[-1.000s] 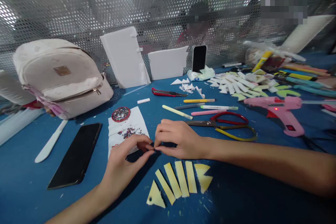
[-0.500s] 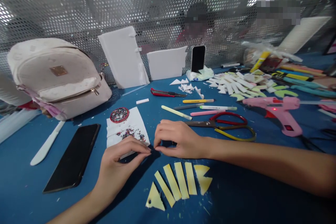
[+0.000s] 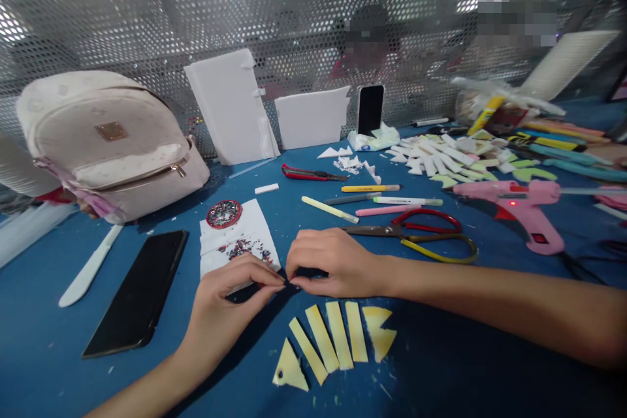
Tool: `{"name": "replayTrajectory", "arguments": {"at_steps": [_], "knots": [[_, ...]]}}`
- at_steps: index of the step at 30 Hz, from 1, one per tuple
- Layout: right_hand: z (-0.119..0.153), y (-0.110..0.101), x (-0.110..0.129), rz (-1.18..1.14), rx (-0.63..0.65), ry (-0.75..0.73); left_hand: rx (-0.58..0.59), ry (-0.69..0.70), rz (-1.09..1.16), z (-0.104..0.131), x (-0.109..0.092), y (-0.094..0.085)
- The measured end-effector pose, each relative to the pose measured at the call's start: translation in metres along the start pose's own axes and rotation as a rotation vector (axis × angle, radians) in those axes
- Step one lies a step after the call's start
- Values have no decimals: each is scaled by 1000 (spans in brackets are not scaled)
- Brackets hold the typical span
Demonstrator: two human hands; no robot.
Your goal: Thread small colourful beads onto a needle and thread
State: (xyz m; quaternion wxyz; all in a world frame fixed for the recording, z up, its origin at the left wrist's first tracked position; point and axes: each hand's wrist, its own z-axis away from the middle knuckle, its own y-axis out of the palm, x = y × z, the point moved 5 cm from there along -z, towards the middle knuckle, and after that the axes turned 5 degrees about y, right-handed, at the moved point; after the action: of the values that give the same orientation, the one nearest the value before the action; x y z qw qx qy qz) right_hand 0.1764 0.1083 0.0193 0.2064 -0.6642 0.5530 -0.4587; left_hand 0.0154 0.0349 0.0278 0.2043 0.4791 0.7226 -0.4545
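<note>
My left hand (image 3: 235, 300) pinches thumb and forefinger together just in front of a white paper (image 3: 213, 255). Facing it, my right hand (image 3: 333, 264) pinches too, the two sets of fingertips almost meeting. Whatever lies between the fingertips is too small to make out. On the paper are scattered dark and red bits (image 3: 242, 248) and a round red-rimmed dish (image 3: 224, 214) of similar bits. Below my hands, yellow foam pieces lie in a fish shape: a triangular head (image 3: 290, 369) with a hole, several strips (image 3: 339, 336) and a notched tail (image 3: 379, 333).
Scissors (image 3: 431, 225), markers (image 3: 328, 209) and a red cutter (image 3: 313, 173) lie beyond my right hand. A pink glue gun (image 3: 519, 209) stands at right, before piled foam strips (image 3: 455, 157). At left are a black phone (image 3: 137, 294), a white plastic knife (image 3: 91, 271) and a backpack (image 3: 117, 144).
My fingertips have drawn slightly closer together, and my right hand's knuckles sit a little lower. The foam pieces and tools have not moved.
</note>
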Motion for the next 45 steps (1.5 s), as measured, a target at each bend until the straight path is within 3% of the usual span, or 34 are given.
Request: {"name": "replayTrajectory", "arguments": {"at_steps": [5,11,29,36,45], "knots": [[-2,-1,-1,-71,36,66,-2,6,2,1,0,0],[-5,1,-3,-185,131,38,21,13,-5,0,1,1],[-5,-12,-15,-486,-90,321,-39,-150,35,6,14,-4],[-1,-20,-11,-444,-211,256,-152,-161,57,11,14,-9],[1,-20,-7,-399,-248,168,-166,-166,70,10,11,-10]]}}
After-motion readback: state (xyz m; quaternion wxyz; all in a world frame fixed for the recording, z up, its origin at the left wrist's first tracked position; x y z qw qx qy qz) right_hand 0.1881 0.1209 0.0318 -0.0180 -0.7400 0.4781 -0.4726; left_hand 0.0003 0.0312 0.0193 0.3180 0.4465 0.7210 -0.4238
